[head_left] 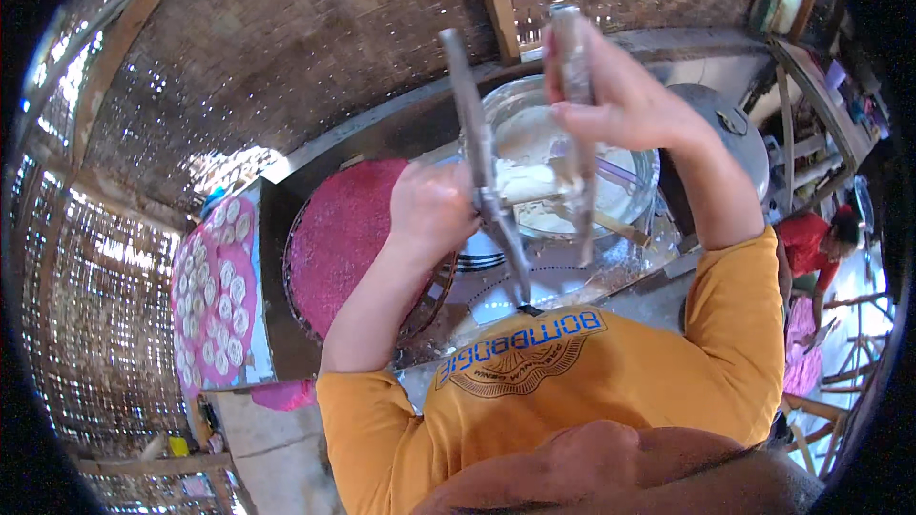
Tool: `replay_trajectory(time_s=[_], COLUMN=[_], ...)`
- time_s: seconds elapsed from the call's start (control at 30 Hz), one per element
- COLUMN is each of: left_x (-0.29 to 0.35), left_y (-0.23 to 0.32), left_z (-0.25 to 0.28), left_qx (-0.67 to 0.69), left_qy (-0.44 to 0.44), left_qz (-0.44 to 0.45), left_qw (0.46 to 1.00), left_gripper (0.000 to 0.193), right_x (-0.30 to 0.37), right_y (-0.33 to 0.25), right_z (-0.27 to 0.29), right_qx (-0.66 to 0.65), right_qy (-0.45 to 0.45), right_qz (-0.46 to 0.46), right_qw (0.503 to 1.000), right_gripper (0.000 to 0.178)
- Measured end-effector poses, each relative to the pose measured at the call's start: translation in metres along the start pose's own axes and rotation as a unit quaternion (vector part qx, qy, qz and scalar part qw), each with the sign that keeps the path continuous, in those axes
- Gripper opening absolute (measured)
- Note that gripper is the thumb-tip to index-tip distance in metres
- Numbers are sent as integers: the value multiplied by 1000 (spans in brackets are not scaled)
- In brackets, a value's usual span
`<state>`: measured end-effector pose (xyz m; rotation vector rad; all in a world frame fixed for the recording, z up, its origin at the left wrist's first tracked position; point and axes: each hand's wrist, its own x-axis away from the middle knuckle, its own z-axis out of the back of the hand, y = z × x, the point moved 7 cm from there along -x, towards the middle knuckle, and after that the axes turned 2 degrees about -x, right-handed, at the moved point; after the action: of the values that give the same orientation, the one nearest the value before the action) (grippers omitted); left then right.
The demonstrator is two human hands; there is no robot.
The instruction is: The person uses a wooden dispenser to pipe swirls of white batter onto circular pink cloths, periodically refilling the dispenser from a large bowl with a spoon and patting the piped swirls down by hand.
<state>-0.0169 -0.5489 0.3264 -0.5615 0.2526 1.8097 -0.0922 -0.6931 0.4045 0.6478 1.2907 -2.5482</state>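
My left hand (431, 208) is closed at a long worn bar (469, 114), held nearly upright over the table. My right hand (615, 86) grips the upper part of a second worn bar (575, 67), roughly parallel to the first. Between the two bars sits a short pale cylinder (530, 183); whether it joins them I cannot tell. Behind and below them is a big round metal basin (520, 91) with white dough or flour (523, 129) inside. Motion blurs the right bar. Left of my left hand lies a round tray covered in pink-red cloth (348, 238).
At the left, white coiled rounds (229, 300) lie on a pink sheet (250, 219). A large round grey lid (730, 133) stands right of the basin. A person in a red top (811, 248) bends at the far right. Woven wall panels (334, 38) rise behind the table.
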Motion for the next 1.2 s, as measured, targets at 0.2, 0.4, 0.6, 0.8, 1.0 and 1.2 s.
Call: replay_trajectory(time_s=[0.2, 0.4, 0.6, 0.8, 1.0, 1.2], left_x=[26, -15, 21, 71, 134, 136], left_y=[-71, -26, -71, -91, -104, -97], left_z=[-77, -63, -31, -15, 1, -9], left_qx=[669, 784, 745, 619, 577, 541], left_qy=[-17, 143, 282, 294, 272, 262], left_qz=[306, 88, 79, 190, 237, 289], left_qw=[677, 598, 599, 703, 733, 745], left_gripper=[23, 63, 39, 39, 48, 53], right_x=[66, 82, 67, 149, 119, 131], right_y=[32, 101, 148, 276, 253, 255], right_z=[100, 26, -75, -89, -1, -18], right_qx=[-108, -395, -117, 159, 260, 380], right_qy=[340, 500, 0, -292, -317, -398], right_qz=[83, 79, -240, -416, -249, -223], right_qw=[930, 767, 964, 846, 878, 805], right_gripper=[32, 22, 36, 30, 19, 22])
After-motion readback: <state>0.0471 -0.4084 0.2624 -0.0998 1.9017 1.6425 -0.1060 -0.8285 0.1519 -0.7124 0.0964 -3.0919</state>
